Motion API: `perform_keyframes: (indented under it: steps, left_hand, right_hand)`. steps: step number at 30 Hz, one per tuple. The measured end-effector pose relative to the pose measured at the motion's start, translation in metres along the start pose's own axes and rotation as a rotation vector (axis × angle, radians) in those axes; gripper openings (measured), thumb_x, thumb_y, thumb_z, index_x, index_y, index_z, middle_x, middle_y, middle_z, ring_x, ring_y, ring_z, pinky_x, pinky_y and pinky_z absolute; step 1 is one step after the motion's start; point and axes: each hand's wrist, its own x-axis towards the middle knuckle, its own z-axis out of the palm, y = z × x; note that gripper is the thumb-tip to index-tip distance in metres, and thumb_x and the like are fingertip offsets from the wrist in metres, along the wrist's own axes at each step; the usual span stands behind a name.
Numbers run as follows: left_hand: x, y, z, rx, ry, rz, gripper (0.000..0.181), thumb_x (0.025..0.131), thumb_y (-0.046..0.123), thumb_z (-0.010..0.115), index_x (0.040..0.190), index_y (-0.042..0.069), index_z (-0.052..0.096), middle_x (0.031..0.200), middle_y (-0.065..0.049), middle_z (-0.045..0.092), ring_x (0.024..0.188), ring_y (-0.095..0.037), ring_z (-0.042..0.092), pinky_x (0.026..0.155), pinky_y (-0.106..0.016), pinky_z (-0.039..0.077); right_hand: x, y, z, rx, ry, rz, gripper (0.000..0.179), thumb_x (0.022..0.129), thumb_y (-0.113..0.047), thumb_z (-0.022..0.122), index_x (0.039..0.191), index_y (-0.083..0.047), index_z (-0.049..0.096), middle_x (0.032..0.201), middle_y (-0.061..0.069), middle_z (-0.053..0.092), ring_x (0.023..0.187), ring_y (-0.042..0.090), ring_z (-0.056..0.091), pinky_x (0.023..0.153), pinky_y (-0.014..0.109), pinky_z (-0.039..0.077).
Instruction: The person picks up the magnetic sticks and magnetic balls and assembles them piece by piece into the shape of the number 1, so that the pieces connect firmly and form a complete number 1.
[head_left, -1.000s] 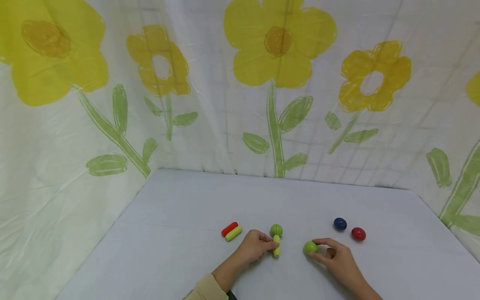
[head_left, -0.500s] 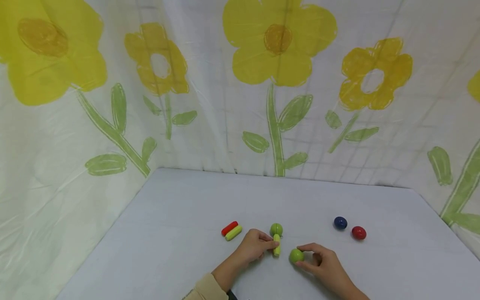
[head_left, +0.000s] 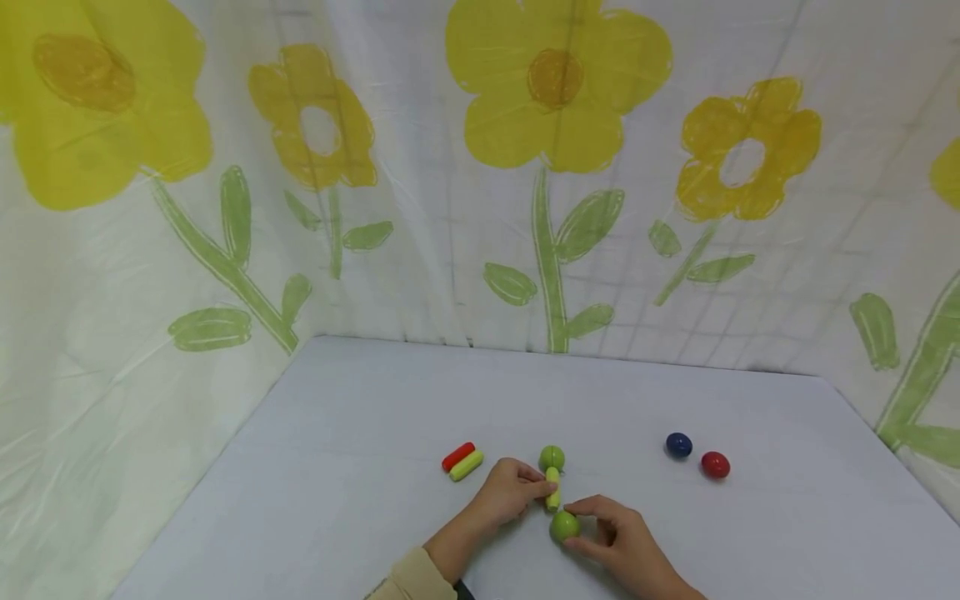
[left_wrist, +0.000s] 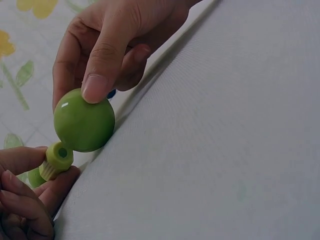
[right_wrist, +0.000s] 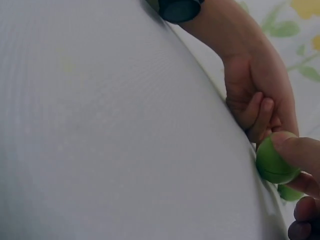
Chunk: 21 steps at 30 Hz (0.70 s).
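Note:
My left hand (head_left: 508, 495) pinches a short yellow-green cylinder (head_left: 552, 503) between thumb and fingertips, low over the table. A green ball (head_left: 552, 457) sits at the cylinder's far end. My right hand (head_left: 621, 536) holds a second green ball (head_left: 564, 527) between thumb and fingers, right at the near end of the cylinder. In the left wrist view, a round hole shows in the cylinder's (left_wrist: 58, 159) near end, and the glossy held ball (left_wrist: 84, 125) is close beside it. From the right wrist, the held ball (right_wrist: 274, 164) hides the cylinder.
A red cylinder (head_left: 458, 456) and another yellow-green cylinder (head_left: 467, 466) lie side by side left of my hands. Toward the right are a dark blue ball (head_left: 678, 445) and a red ball (head_left: 716, 465). A flower-printed curtain (head_left: 420, 250) hangs behind the white table (head_left: 360, 417).
My right hand has brought its green ball leftward and nearer to me, up to the near end of the cylinder. The left hand keeps its pinch and stays in place.

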Motion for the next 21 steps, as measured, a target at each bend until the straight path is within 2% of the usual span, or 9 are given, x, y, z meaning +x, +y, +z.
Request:
perform_keyframes:
  steps: [8,16,21]
  left_hand:
    - [0.002,-0.001,0.001,-0.006,-0.002,0.013,0.019,0.080,0.022,0.073,0.084,0.003,0.068,0.062,0.005,0.056,0.046,-0.004,0.037,0.044,-0.018,0.031]
    - [0.002,-0.002,0.001,-0.006,-0.007,0.025,0.019,0.080,0.021,0.073,0.084,0.003,0.069,0.062,0.006,0.058,0.047,-0.004,0.038,0.044,-0.018,0.032]
    - [0.002,-0.001,0.001,-0.014,-0.010,0.026,0.019,0.081,0.021,0.072,0.084,0.003,0.068,0.061,0.006,0.057,0.046,-0.004,0.037,0.044,-0.017,0.031]
  right_hand:
    - [0.002,0.000,0.009,-0.014,0.035,-0.199,0.032,0.079,-0.025,0.073,0.107,-0.010,0.067,0.095,0.000,0.066,0.055,-0.008,0.036,0.045,0.016,0.036]
    - [0.001,-0.004,0.014,-0.006,0.006,-0.259,0.030,0.081,-0.023,0.071,0.107,-0.008,0.066,0.098,0.007,0.065,0.056,-0.009,0.038,0.046,0.015,0.038]
    - [0.000,-0.007,0.014,-0.013,0.005,-0.241,0.032,0.081,-0.024,0.071,0.108,-0.008,0.066,0.097,0.005,0.065,0.056,-0.008,0.038,0.046,0.015,0.037]
